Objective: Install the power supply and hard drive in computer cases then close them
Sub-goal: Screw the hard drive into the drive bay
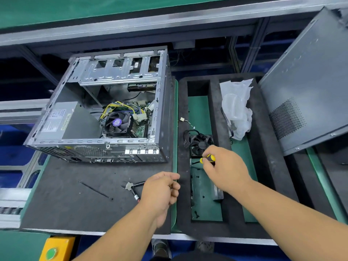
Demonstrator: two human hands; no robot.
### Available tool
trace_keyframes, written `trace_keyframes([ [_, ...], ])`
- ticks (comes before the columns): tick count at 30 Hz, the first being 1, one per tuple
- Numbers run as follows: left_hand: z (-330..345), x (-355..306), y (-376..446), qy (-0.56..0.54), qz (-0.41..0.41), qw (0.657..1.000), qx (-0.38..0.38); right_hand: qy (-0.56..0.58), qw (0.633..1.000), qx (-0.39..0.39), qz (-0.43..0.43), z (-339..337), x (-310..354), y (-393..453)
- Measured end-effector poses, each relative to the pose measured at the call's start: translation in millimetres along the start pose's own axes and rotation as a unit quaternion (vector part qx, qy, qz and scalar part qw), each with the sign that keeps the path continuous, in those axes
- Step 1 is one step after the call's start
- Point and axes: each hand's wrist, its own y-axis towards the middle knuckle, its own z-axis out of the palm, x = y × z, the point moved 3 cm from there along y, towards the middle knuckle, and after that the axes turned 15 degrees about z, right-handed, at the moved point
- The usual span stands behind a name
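Observation:
An open computer case (105,144) lies on its side on the dark mat at the left. Inside it a grey power supply (62,119) sits at the left, a CPU fan (117,124) in the middle and a hard drive (142,87) under the drive cage. The case's side panel (305,87) leans upright at the right. My right hand (224,166) is shut on a yellow-and-black screwdriver (208,158) over the foam tray, just in front of a loose black fan (200,145). My left hand (162,191) hovers loosely curled and holds nothing, near the pliers.
Cutting pliers (131,186) and a black cable tie (95,190) lie on the mat in front of the case. The black foam tray (214,102) has green-bottomed slots holding small screws and a crumpled plastic bag (236,108). A yellow box with a green button (54,249) sits at the bottom left.

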Motion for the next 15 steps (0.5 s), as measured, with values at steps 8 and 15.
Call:
trace_keyframes([
  [8,23,-28,-2,-0.115,-0.049,0.991,0.048,0.263,0.962,-0.040,0.060,-89,17,-31],
  [15,44,-72,-12,-0.279,-0.100,0.945,0.134,0.352,0.931,-0.073,0.060,-138,48,-52],
])
